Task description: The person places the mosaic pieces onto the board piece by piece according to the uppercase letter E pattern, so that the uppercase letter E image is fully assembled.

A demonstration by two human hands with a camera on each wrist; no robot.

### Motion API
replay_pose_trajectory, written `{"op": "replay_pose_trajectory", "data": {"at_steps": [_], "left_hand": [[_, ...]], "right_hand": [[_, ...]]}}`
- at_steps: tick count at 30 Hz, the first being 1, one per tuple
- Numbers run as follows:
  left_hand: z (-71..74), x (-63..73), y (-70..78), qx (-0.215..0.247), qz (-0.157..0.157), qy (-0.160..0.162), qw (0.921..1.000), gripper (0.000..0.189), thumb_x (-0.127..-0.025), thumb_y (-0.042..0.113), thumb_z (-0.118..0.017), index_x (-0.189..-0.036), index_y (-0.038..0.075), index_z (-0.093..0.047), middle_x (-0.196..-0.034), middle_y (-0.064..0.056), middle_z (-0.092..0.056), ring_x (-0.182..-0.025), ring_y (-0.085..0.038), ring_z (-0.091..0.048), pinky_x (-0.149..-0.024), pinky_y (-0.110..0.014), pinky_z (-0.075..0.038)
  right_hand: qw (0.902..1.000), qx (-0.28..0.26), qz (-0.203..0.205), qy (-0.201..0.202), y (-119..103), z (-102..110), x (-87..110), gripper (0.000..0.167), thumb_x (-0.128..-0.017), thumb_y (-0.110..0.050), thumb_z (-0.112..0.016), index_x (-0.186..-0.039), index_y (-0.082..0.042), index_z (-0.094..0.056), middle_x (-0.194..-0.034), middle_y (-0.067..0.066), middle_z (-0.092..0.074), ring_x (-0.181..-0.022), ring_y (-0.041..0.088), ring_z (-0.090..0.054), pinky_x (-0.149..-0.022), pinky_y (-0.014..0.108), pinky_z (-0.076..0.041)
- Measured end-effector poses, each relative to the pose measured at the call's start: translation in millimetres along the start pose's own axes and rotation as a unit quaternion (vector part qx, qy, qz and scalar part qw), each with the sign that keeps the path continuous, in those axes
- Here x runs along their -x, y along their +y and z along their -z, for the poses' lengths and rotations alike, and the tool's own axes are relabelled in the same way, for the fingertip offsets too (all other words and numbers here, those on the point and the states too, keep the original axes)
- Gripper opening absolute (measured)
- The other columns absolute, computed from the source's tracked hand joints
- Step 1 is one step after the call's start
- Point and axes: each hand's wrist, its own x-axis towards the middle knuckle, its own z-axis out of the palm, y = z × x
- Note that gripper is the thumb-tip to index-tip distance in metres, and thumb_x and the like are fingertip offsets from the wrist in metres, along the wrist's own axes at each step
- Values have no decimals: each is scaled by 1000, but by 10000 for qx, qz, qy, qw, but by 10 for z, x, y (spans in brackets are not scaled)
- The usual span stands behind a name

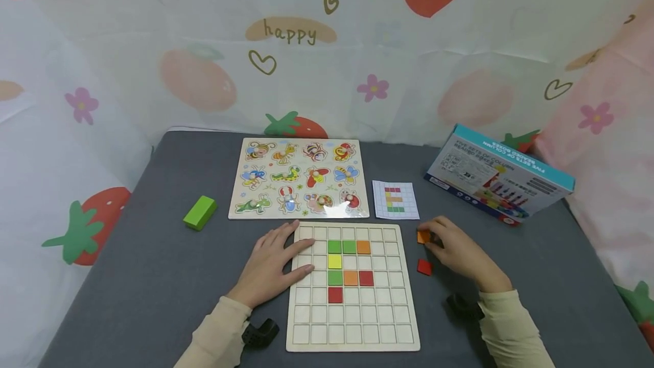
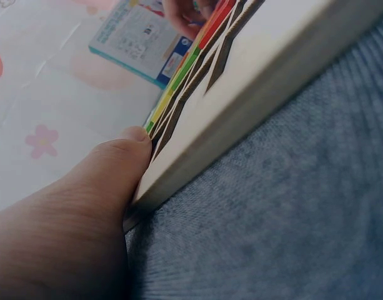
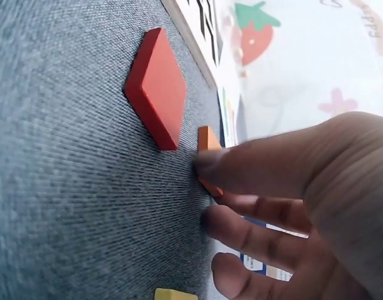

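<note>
A white grid board (image 1: 352, 334) lies on the dark tablecloth, with green, yellow, orange and red square tiles set in some of its cells. My left hand (image 1: 271, 266) rests on the board's left edge, fingers spread, and the left thumb (image 2: 119, 159) touches the rim in the left wrist view. Right of the board, my right hand (image 1: 460, 251) pinches an orange tile (image 3: 207, 139) at the cloth between thumb and fingers; part of the tile is covered. Just nearer lies a loose red tile (image 1: 424, 267). A yellow tile (image 3: 174, 294) shows at the bottom of the right wrist view.
Behind the board lie an insect picture puzzle (image 1: 298, 183) and a small pattern card (image 1: 395, 200). A cardboard box (image 1: 501, 178) stands at the back right. On the left sits a green block (image 1: 200, 213). A strawberry-print curtain (image 1: 204, 10) hangs behind the table.
</note>
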Motion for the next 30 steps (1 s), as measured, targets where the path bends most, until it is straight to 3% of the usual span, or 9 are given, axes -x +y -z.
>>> {"op": "replay_pose_trajectory", "data": {"at_steps": [7,17,23,30], "left_hand": [[-15,-3,-16,-67,-43,34,10000,54,-90,61,-52,-140,39,-48,-157,-2,-27,-144,-27,-25,-115,-53,-22],[-5,2,-17,-37,-33,11,10000,54,-90,61,-53,-139,39,-48,-157,-2,-27,-144,-26,-24,-115,-52,-21],[-7,6,-13,-72,-33,28,10000,54,-90,61,-52,-139,39,-49,-157,-2,-27,-144,-26,-24,-115,-52,-21],[-5,4,-11,-38,-25,19,10000,54,-91,61,-52,-139,38,-49,-157,-2,-27,-144,-26,-24,-115,-52,-21]], "right_hand": [[9994,-15,-313,-160,-24,14,21,26,-91,-11,-67,-116,-5,-62,-107,6,-55,-81,12,-52,-66,30,-48],[9998,135,-164,-19,-161,-3,31,21,-90,-12,-68,-109,-9,-60,-105,4,-55,-77,10,-50,-62,25,-47],[9987,326,372,152,-401,-53,16,17,-88,-13,-70,-102,-12,-60,-103,-1,-54,-73,6,-49,-57,19,-46],[9924,372,1171,-25,-733,-160,23,15,-87,-15,-71,-99,-15,-61,-102,-5,-54,-75,7,-52,-62,18,-49]]}}
